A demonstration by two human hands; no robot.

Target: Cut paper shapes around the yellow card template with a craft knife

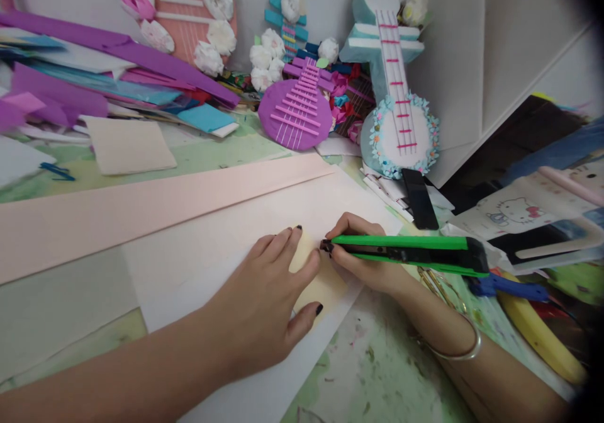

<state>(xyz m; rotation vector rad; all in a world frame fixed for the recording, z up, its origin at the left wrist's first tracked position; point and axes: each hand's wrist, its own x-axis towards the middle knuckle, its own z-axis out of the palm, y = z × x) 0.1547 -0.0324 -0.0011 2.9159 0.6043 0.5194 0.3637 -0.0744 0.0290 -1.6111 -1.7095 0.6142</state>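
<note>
My right hand [361,256] is closed around the front end of a green and black utility knife [425,251], whose handle points right. The knife's tip is close to my left index finger, and its blade is too small to make out. Fingers spread, my left hand [268,297] presses flat on a pale yellow piece of paper [325,287]. Under that piece lies a large white sheet [264,382]. A long light pink strip [141,209] of foam or card crosses the sheet's far side.
Behind stand a purple paper lute [295,118] and a light blue one [401,127]. A black phone [419,199] leans near the blue lute's base. Coloured sheets [108,77] pile up at the left. Blue-handled scissors [512,286] and a banana [542,338] lie right.
</note>
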